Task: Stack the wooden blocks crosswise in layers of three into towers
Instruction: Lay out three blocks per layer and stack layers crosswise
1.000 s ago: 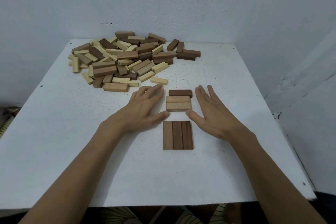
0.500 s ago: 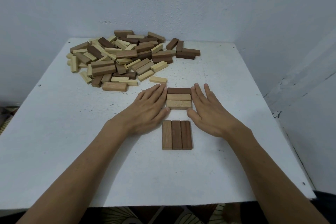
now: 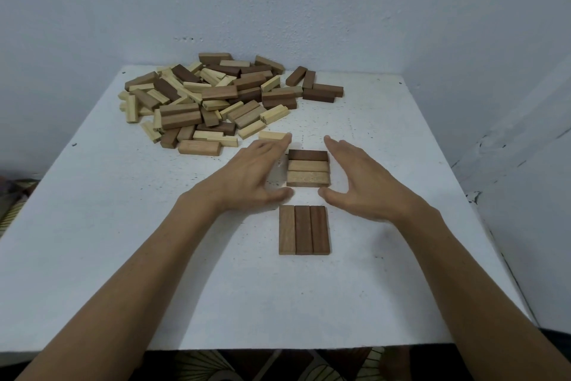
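Observation:
Two flat rows of three wooden blocks lie on the white table (image 3: pixel 309 303). The near row (image 3: pixel 303 230) has its blocks running front to back. The far row (image 3: pixel 308 168) has them running left to right, one dark and two lighter. My left hand (image 3: pixel 251 175) is raised just left of the far row and my right hand (image 3: pixel 360 178) just right of it. Both hands have straight fingers and hold nothing. Small gaps show between the hands and the row's ends.
A big loose pile of light and dark blocks (image 3: pixel 213 99) fills the table's back left. One pale block (image 3: pixel 272 135) lies just beyond my left fingertips. Walls close the back and the right side.
Both hands pushed the three far blocks together into a tight row, then lifted and drew slightly apart from its ends.

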The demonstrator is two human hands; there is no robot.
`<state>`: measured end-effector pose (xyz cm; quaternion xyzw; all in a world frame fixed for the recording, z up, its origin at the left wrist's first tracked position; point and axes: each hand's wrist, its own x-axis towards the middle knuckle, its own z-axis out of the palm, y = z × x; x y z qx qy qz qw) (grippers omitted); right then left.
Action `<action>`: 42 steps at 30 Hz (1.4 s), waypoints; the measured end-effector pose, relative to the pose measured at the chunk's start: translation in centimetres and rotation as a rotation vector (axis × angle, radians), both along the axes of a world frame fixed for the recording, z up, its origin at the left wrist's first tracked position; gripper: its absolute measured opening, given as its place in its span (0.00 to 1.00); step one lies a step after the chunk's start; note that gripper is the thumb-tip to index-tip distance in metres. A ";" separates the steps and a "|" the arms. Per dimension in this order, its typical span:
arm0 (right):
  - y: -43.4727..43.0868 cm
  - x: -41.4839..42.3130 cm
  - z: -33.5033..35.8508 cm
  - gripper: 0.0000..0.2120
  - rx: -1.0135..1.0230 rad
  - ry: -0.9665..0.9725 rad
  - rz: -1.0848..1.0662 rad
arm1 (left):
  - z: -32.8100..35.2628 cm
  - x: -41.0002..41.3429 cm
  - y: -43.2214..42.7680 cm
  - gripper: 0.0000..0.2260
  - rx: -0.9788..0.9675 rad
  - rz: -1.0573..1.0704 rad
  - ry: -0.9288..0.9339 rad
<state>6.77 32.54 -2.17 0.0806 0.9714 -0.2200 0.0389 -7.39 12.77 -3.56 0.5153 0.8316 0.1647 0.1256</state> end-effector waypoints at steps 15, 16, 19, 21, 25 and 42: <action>0.2 0.2 0.1 0.32 -0.095 0.183 0.005 | 2.2 0.2 0.2 0.45 0.099 0.017 -0.099; 0.0 0.6 0.4 0.33 -0.104 0.196 0.009 | 2.5 0.6 -0.2 0.46 0.113 0.014 -0.109; -0.8 2.2 1.0 0.33 -0.126 0.200 0.032 | 2.8 1.9 -1.7 0.46 0.133 0.008 -0.153; -1.3 3.6 0.8 0.34 -0.144 0.205 0.065 | 2.7 3.2 -2.8 0.45 0.142 0.004 -0.182; -2.3 6.0 -0.4 0.34 -0.143 0.222 0.139 | 1.5 5.6 -4.5 0.45 0.176 -0.005 -0.219; -2.9 7.1 -2.0 0.33 -0.147 0.263 0.163 | -0.4 7.1 -5.4 0.43 0.230 0.002 -0.228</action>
